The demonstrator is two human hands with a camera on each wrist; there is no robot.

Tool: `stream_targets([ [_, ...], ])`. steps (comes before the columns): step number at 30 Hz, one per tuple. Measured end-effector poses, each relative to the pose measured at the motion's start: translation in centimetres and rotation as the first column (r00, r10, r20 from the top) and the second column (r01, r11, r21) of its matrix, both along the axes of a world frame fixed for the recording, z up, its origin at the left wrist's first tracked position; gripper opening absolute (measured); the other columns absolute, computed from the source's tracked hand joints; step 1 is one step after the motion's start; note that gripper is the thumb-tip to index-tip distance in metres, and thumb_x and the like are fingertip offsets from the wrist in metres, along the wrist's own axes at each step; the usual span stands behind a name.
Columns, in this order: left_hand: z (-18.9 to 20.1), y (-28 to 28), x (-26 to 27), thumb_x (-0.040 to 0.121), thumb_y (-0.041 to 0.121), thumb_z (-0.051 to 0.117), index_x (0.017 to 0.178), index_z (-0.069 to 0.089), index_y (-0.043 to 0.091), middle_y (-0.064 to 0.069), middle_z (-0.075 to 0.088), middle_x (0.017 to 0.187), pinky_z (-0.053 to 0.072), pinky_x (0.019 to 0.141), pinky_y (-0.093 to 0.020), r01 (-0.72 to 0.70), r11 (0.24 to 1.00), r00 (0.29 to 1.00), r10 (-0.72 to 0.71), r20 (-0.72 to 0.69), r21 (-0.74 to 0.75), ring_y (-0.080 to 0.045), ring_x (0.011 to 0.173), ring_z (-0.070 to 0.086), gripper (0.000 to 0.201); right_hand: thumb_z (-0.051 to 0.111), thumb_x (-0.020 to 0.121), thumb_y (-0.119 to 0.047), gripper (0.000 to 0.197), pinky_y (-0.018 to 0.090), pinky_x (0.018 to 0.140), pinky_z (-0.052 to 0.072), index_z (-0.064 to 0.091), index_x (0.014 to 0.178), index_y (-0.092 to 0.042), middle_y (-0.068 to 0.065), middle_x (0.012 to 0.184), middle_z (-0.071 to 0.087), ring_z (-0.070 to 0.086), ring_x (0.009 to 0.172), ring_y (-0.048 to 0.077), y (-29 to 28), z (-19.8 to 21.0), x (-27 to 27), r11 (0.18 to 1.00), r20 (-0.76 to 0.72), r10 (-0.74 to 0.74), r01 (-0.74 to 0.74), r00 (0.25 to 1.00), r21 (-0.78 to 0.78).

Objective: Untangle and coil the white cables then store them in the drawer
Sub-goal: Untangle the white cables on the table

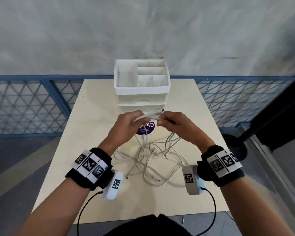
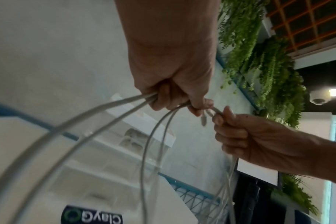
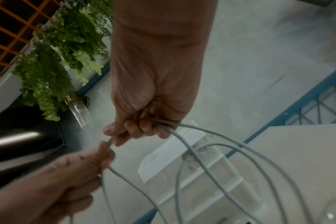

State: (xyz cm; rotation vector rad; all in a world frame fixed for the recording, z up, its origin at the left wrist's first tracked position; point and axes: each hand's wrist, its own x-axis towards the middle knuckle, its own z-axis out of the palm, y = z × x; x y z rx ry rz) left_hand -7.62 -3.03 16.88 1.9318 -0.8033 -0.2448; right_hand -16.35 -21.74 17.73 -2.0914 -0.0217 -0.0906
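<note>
Several white cables (image 1: 153,159) lie tangled on the beige table (image 1: 95,116), with loose plug ends near the front. Both hands are raised above the tangle, close together. My left hand (image 1: 134,120) grips a bunch of cable strands (image 2: 105,118) in its curled fingers. My right hand (image 1: 162,122) pinches the strand stretched between the two hands and holds more strands (image 3: 220,148) in its fist. One plug end (image 1: 161,110) sticks out above the hands. The white drawer unit (image 1: 141,99) stands just behind them, its drawers pushed in.
An open white organiser tray (image 1: 117,74) with compartments tops the drawer unit. A round purple sticker (image 1: 146,129) lies on the table under the hands. A blue mesh railing (image 1: 24,106) runs behind the table, and a dark stand base (image 1: 235,145) is at the right.
</note>
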Motion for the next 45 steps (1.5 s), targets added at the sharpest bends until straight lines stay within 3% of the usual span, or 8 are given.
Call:
stream_targets([
  [11, 3.2, 6.3, 4.7, 0.091, 0.036, 0.057, 0.069, 0.054, 0.029, -0.024, 0.046, 0.058, 0.028, 0.047, -0.02, -0.406, 0.888, 0.848, 0.454, 0.272, -0.215, -0.009, 0.047, 0.033, 0.023, 0.043, 0.098, -0.025, 0.019, 0.027, 0.073, 0.04, 0.051, 0.085, -0.014, -0.003, 0.084, 0.07, 0.054, 0.071, 0.01, -5.1, -6.1, -2.1, 0.938, -0.266, -0.147, 0.049, 0.953, -0.343],
  [15, 3.1, 6.7, 4.3, 0.091, 0.036, 0.056, 0.076, 0.059, 0.016, 0.007, 0.04, 0.051, 0.025, 0.047, -0.015, -0.443, 0.845, 0.816, 0.518, 0.255, -0.299, -0.005, 0.046, 0.033, 0.026, 0.047, 0.096, -0.019, 0.019, 0.02, 0.072, 0.038, 0.063, 0.092, -0.008, 0.006, 0.091, 0.065, 0.057, 0.085, 0.024, -6.1, -7.8, -2.3, 0.933, -0.218, -0.19, 0.107, 0.957, -0.343],
  [21, 2.0, 7.2, 4.7, 0.09, 0.049, 0.052, 0.079, 0.062, 0.01, 0.003, 0.043, 0.046, 0.026, 0.046, -0.016, -0.516, 0.811, 0.783, 0.577, 0.232, -0.274, -0.004, 0.043, 0.034, 0.041, 0.067, 0.083, -0.019, 0.008, 0.021, 0.055, 0.042, 0.061, 0.087, -0.015, -0.002, 0.067, 0.055, 0.051, 0.06, 0.008, -7.2, -9.5, -3.6, 0.918, -0.196, -0.39, 0.363, 0.9, -0.158],
  [25, 2.1, 8.4, 6.0, 0.087, 0.061, 0.045, 0.091, 0.066, 0.009, -0.001, 0.068, 0.07, 0.053, 0.065, -0.037, -0.565, 0.777, 0.743, 0.625, 0.237, -0.278, -0.019, 0.064, 0.061, 0.057, 0.067, 0.082, -0.031, 0.021, 0.029, 0.062, 0.036, 0.059, 0.075, -0.013, -0.001, 0.051, 0.046, 0.042, 0.054, 0.012, -8.7, -11.0, -5.8, 0.904, -0.305, -0.423, 0.419, 0.853, -0.083],
  [30, 2.6, 6.7, 4.8, 0.091, 0.048, 0.05, 0.086, 0.065, 0.004, -0.013, 0.06, 0.065, 0.042, 0.06, -0.034, -0.519, 0.833, 0.762, 0.552, 0.338, -0.192, -0.021, 0.056, 0.051, 0.046, 0.066, 0.082, -0.039, 0.039, 0.026, 0.051, 0.03, 0.057, 0.055, -0.012, 0.0, 0.047, 0.044, 0.039, 0.049, 0.014, -8.7, -11.8, -7.1, 0.856, -0.298, -0.501, 0.417, 0.812, -0.305],
  [35, 3.0, 6.5, 4.6, 0.091, 0.047, 0.05, 0.086, 0.064, 0.004, -0.014, 0.058, 0.066, 0.041, 0.059, -0.036, -0.555, 0.796, 0.738, 0.606, 0.298, -0.243, -0.024, 0.058, 0.046, 0.046, 0.064, 0.084, -0.037, 0.041, 0.038, 0.069, 0.041, 0.045, 0.052, -0.02, 0.013, 0.064, 0.066, 0.061, 0.075, 0.035, -10.0, -14.6, -9.0, 0.766, -0.301, -0.561, 0.345, 0.771, -0.543],
  [42, 3.0, 5.9, 2.7, 0.09, 0.046, 0.054, 0.082, 0.064, 0.004, -0.022, 0.061, 0.065, 0.041, 0.057, -0.037, -0.481, 0.872, 0.804, 0.479, 0.353, -0.087, -0.037, 0.061, 0.054, 0.045, 0.067, 0.083, -0.022, 0.017, 0.038, 0.073, 0.045, 0.065, 0.08, -0.005, 0.019, 0.084, 0.065, 0.061, 0.083, 0.033, -7.5, -15.2, -7.2, 0.795, -0.258, -0.468, 0.276, 0.845, -0.54],
  [45, 1.8, 5.4, 2.0, 0.088, 0.048, 0.055, 0.082, 0.066, 0.006, -0.019, 0.062, 0.064, 0.044, 0.057, -0.038, -0.475, 0.879, 0.82, 0.462, 0.337, -0.048, -0.037, 0.061, 0.055, 0.043, 0.068, 0.081, -0.014, 0.01, 0.032, 0.07, 0.044, 0.066, 0.088, -0.008, 0.005, 0.072, 0.058, 0.054, 0.069, 0.023, -3.4, -15.0, -5.2, 0.916, -0.291, -0.163, 0.035, 0.943, -0.399],
])
